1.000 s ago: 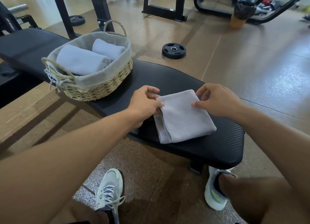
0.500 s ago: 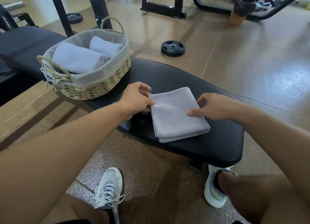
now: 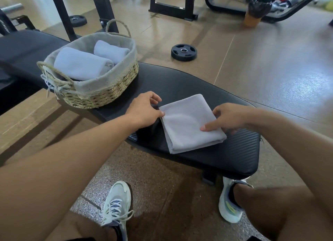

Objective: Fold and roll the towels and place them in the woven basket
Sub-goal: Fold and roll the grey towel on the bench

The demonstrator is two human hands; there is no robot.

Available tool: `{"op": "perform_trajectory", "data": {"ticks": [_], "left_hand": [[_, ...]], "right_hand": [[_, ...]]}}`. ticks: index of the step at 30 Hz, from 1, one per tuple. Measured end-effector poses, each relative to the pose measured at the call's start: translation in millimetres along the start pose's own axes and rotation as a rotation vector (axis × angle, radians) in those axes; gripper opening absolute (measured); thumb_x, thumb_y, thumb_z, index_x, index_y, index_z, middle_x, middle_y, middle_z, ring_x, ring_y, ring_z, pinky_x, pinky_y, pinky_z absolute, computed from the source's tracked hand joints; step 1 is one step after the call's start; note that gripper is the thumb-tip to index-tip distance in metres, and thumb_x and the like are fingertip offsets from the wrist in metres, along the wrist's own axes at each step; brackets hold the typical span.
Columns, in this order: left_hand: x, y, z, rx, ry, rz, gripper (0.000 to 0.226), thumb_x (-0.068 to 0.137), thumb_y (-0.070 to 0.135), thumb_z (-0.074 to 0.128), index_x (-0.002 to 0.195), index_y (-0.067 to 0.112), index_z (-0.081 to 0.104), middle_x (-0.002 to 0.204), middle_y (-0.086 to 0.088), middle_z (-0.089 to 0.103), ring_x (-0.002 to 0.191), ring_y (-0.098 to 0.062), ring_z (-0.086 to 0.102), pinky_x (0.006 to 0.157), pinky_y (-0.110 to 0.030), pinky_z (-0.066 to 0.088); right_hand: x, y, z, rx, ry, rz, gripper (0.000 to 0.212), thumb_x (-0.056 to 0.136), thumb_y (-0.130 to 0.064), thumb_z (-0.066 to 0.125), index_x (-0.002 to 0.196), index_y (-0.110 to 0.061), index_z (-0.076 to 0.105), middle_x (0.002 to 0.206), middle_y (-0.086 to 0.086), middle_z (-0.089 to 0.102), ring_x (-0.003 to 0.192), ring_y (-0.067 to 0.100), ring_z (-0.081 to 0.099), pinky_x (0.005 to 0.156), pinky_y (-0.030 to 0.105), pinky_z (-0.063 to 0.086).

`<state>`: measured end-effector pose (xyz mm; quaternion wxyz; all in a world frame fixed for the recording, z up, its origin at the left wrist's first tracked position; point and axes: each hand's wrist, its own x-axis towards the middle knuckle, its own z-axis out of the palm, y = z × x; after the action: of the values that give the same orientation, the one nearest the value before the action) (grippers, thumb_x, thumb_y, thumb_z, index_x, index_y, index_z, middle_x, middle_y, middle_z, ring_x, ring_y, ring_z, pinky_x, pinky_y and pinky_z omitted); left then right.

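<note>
A grey folded towel [image 3: 187, 125] lies flat on the near end of the black padded bench [image 3: 182, 82]. My left hand [image 3: 144, 111] pinches its left edge near the far corner, thumb on the cloth. On the towel's right edge my right hand [image 3: 228, 117] holds the cloth, one fingertip pressing down on top, the other fingers curled at the edge. The woven basket [image 3: 102, 94] with its grey liner stands on the bench to the left. It holds two rolled grey towels, a large one [image 3: 81, 64] in front and a smaller one [image 3: 111, 50] behind.
A black weight plate [image 3: 183, 52] lies on the floor beyond the bench, another plate [image 3: 77, 20] further back left. Black machine frames [image 3: 173, 8] stand at the back. My two shoes [image 3: 117, 204] are on the floor under the bench's near edge.
My right hand has slid along the towel's right edge toward me. The towel has been squared and lies flatter. My left hand stays at the left edge.
</note>
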<state>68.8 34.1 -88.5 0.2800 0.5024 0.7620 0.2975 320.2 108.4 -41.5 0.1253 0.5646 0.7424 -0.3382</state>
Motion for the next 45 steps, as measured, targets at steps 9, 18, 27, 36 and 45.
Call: {"op": "perform_trajectory", "data": {"ticks": [9, 18, 27, 36, 45], "left_hand": [[-22, 37, -28, 0.232, -0.599, -0.150, 0.031, 0.084, 0.037, 0.075, 0.108, 0.027, 0.059, 0.084, 0.004, 0.079, 0.084, -0.014, 0.071, 0.072, -0.031, 0.047], [-15, 10, -24, -0.030, -0.315, 0.141, 0.052, 0.067, 0.027, 0.093, 0.111, 0.030, 0.065, 0.101, 0.005, 0.071, 0.094, -0.015, 0.069, 0.092, -0.035, 0.055], [-2, -6, -26, 0.027, -0.073, 0.230, 0.033, 0.070, 0.011, 0.087, 0.084, 0.023, 0.059, 0.082, 0.006, 0.065, 0.080, -0.016, 0.058, 0.078, -0.037, 0.050], [-1, -4, -35, -0.232, 0.069, 0.233, 0.043, 0.073, -0.014, 0.051, 0.090, 0.023, 0.065, 0.096, 0.000, 0.072, 0.092, -0.014, 0.068, 0.084, -0.032, 0.055], [-22, 5, -38, -0.015, -0.032, 0.367, 0.019, 0.078, 0.037, 0.083, 0.087, 0.026, 0.071, 0.083, 0.005, 0.071, 0.070, 0.004, 0.057, 0.070, -0.013, 0.043]], "right_hand": [[2, -4, -6, 0.014, 0.339, -0.210, 0.026, 0.075, -0.019, 0.078, 0.091, -0.021, 0.058, 0.091, -0.005, 0.065, 0.082, 0.019, 0.059, 0.063, 0.028, 0.044], [1, -17, 10, 0.123, 0.501, -0.580, 0.031, 0.078, -0.007, 0.070, 0.093, -0.028, 0.053, 0.085, -0.013, 0.065, 0.079, 0.005, 0.059, 0.069, 0.028, 0.045], [18, -19, 9, 0.041, 0.514, -0.530, 0.044, 0.074, -0.024, 0.084, 0.110, -0.029, 0.059, 0.103, -0.016, 0.061, 0.096, 0.012, 0.054, 0.080, 0.031, 0.038], [27, -18, 21, -0.121, 0.663, -0.609, 0.029, 0.079, -0.026, 0.078, 0.096, -0.024, 0.055, 0.095, -0.010, 0.061, 0.091, 0.018, 0.055, 0.082, 0.035, 0.042], [15, -15, 6, -0.102, 0.404, -0.608, 0.040, 0.075, -0.046, 0.082, 0.098, -0.029, 0.055, 0.097, -0.014, 0.057, 0.090, 0.004, 0.052, 0.075, 0.020, 0.040]]}}
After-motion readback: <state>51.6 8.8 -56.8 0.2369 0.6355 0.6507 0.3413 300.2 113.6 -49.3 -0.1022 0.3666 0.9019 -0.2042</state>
